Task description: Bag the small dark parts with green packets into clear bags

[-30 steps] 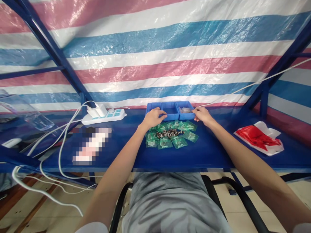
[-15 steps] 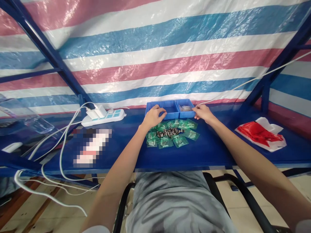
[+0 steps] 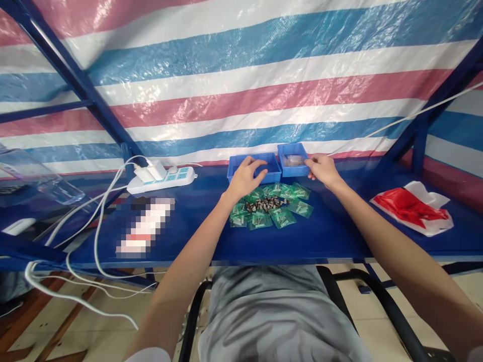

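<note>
My right hand (image 3: 322, 170) pinches the right side wall of a small blue bin (image 3: 293, 171) that holds some clear plastic pieces or bags. Its back sits higher than the neighbouring blue bins (image 3: 272, 178), with a slim gap between them. Over those bins reaches my left hand (image 3: 247, 177), fingers curved and apart from the thumb, with nothing visible in it. In front lies a heap of small dark-and-silver parts (image 3: 266, 203). Flat green packets (image 3: 283, 217) with small pale pieces inside ring that heap.
A white power strip (image 3: 162, 180) with plugged-in chargers and cables stands on the left of the blue table (image 3: 324, 246). A red and white plastic bag (image 3: 411, 207) lies at the right. Behind hangs a striped tarp (image 3: 241, 85), framed by blue metal posts.
The right-hand bin has moved back and slightly right in my right hand, parting from its neighbours. My left hand has shifted slightly right, its fingers opening wider.
</note>
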`<action>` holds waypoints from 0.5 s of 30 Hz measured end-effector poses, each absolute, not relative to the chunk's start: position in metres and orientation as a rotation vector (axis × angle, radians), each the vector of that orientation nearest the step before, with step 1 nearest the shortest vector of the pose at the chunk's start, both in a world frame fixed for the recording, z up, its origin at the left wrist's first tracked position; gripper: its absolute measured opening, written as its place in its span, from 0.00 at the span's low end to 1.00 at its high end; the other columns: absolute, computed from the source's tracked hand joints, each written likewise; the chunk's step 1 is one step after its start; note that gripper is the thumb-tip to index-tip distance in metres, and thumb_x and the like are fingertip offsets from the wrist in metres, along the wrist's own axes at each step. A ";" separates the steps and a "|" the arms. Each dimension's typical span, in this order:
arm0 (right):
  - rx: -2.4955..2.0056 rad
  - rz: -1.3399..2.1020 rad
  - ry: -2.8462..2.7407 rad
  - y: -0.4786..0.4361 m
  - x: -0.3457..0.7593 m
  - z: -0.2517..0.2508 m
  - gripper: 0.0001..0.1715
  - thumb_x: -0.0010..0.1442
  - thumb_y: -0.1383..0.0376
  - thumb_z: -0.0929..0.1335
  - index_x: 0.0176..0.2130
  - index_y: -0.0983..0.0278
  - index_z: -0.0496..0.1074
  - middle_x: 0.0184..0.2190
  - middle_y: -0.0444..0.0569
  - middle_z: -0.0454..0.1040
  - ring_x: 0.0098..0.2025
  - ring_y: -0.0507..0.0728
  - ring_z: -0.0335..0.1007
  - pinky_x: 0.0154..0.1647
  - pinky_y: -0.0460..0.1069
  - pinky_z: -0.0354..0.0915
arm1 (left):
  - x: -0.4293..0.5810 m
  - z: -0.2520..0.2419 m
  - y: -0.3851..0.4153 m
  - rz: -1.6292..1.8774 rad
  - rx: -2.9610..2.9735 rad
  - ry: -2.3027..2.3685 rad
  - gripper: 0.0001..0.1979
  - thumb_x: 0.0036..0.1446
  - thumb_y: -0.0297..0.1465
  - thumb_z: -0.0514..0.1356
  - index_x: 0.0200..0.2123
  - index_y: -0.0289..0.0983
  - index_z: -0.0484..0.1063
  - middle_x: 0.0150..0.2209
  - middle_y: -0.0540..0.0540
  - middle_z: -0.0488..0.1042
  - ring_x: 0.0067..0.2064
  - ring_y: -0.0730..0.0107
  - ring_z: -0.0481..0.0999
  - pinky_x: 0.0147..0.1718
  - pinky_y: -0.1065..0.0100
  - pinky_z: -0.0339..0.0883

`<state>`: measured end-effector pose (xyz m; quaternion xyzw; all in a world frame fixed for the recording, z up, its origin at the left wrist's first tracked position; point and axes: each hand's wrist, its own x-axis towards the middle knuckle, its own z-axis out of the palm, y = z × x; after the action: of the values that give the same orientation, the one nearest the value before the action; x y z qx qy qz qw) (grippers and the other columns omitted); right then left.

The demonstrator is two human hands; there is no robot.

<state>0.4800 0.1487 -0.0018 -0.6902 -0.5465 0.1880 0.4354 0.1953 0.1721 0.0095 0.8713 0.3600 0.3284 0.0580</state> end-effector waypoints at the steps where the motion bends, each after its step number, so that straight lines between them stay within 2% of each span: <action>1: -1.709 0.439 -1.364 0.147 0.478 0.001 0.11 0.63 0.65 0.66 0.28 0.62 0.68 0.15 0.45 0.70 0.18 0.54 0.67 0.22 0.47 0.63 | 0.200 0.012 0.170 1.016 2.615 1.075 0.20 0.70 0.43 0.53 0.59 0.42 0.72 0.52 0.41 0.70 0.48 0.62 0.74 0.52 0.61 0.69; 5: -1.653 0.259 -1.382 0.134 0.469 0.016 0.14 0.63 0.64 0.66 0.25 0.60 0.64 0.15 0.44 0.68 0.19 0.54 0.67 0.26 0.48 0.63 | 0.222 0.023 0.172 1.130 2.538 1.003 0.23 0.71 0.46 0.51 0.63 0.45 0.67 0.58 0.41 0.67 0.58 0.59 0.70 0.57 0.59 0.67; 9: -1.595 0.142 -1.379 0.118 0.454 0.031 0.15 0.62 0.64 0.67 0.24 0.59 0.64 0.15 0.43 0.67 0.22 0.56 0.68 0.30 0.50 0.64 | 0.244 0.029 0.185 1.144 2.473 0.998 0.24 0.69 0.47 0.53 0.64 0.48 0.66 0.64 0.43 0.66 0.67 0.53 0.62 0.59 0.53 0.66; 12: -1.561 0.108 -1.390 0.110 0.444 0.037 0.15 0.62 0.63 0.68 0.24 0.58 0.63 0.15 0.43 0.66 0.24 0.57 0.69 0.31 0.51 0.63 | 0.254 0.034 0.190 1.071 2.450 0.962 0.27 0.65 0.51 0.57 0.63 0.46 0.68 0.62 0.43 0.69 0.69 0.48 0.57 0.60 0.49 0.64; 15: -1.517 0.057 -1.427 0.108 0.440 0.037 0.16 0.61 0.63 0.68 0.24 0.58 0.63 0.16 0.43 0.65 0.25 0.57 0.68 0.32 0.51 0.62 | 0.257 0.037 0.190 0.977 2.421 0.962 0.36 0.58 0.58 0.61 0.63 0.43 0.68 0.61 0.40 0.71 0.69 0.44 0.58 0.61 0.47 0.62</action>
<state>0.4395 0.1084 0.0371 -0.6287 -0.5912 0.0238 0.5046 0.2571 0.1898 0.0371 0.8562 0.3403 0.3454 0.1784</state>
